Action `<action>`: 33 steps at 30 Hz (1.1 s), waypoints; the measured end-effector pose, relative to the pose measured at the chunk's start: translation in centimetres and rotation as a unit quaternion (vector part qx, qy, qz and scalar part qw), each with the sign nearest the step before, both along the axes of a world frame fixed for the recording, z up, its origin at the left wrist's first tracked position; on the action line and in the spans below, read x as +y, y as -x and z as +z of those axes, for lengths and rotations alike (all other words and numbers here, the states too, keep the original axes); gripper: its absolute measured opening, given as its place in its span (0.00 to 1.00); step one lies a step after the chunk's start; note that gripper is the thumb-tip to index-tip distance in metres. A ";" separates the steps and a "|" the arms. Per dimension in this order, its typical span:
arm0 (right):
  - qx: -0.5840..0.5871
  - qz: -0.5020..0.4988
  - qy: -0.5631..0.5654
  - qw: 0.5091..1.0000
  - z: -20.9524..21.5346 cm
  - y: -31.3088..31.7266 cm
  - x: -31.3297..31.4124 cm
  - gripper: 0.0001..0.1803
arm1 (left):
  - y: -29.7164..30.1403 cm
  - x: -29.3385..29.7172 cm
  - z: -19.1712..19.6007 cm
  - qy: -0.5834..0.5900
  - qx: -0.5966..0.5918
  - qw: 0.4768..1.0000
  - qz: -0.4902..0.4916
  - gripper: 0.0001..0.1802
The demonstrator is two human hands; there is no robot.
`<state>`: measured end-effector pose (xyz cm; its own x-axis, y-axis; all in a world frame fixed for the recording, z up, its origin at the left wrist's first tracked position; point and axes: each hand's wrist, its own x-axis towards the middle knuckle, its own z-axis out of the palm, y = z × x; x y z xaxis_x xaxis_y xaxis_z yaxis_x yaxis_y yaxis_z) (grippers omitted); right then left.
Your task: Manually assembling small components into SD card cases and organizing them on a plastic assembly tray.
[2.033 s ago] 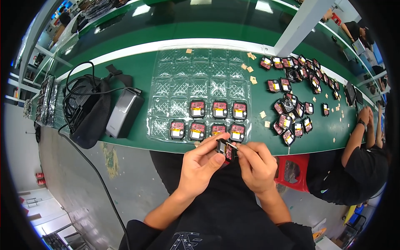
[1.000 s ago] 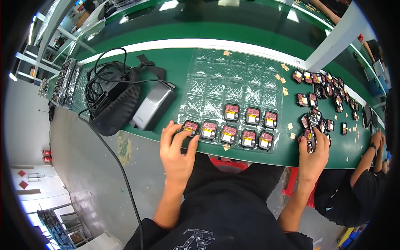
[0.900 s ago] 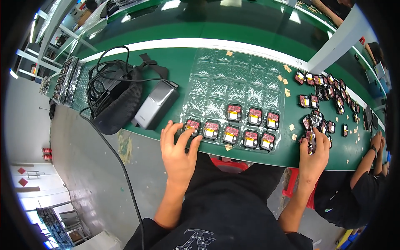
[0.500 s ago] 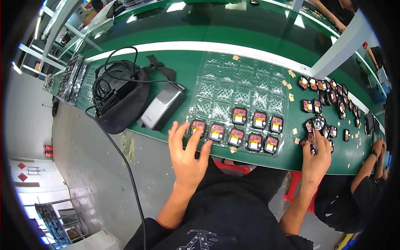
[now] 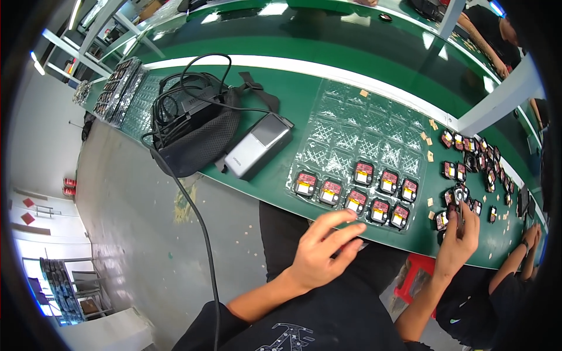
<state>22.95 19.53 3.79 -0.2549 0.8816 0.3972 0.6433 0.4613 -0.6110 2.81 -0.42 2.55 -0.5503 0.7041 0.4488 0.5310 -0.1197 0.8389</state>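
The left hand (image 5: 329,251), spread and empty, has been shifted rightward from the corner module (image 5: 305,183), which is left seated beyond and left of its fingertips in the clear tray (image 5: 342,138); the nearest row is thus filled. The right hand (image 5: 458,240) is nearly pinched; what is gripped cannot be told. Loose modules (image 5: 441,220) are clustered around its fingertips.

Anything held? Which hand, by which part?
Left hand: nothing. Right hand pinches a dark item; what it is and which part is gripped can't be told.
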 end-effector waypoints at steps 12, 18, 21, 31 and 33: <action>0.155 0.450 0.270 0.837 3.0 4.1 -5.3 0.21 | -1.5 0.4 -1.4 -0.024 -0.663 0.651 -0.370 0.13; 0.183 0.319 0.404 0.838 3.6 5.0 -6.6 0.27 | -0.8 0.2 -1.8 -0.047 -0.717 0.577 -0.387 0.21; 0.151 0.337 0.249 0.895 2.9 5.8 -6.4 0.22 | -0.3 -0.2 -0.9 -0.088 -0.731 0.575 -0.358 0.36; 0.015 0.290 -0.076 0.954 1.3 5.4 -7.2 0.17 | -0.8 0.4 -1.4 -0.131 -0.648 0.710 -0.243 0.33; -0.007 0.293 -0.113 0.950 1.1 5.1 -7.1 0.16 | -1.1 0.4 -1.6 -0.134 -0.650 0.713 -0.229 0.32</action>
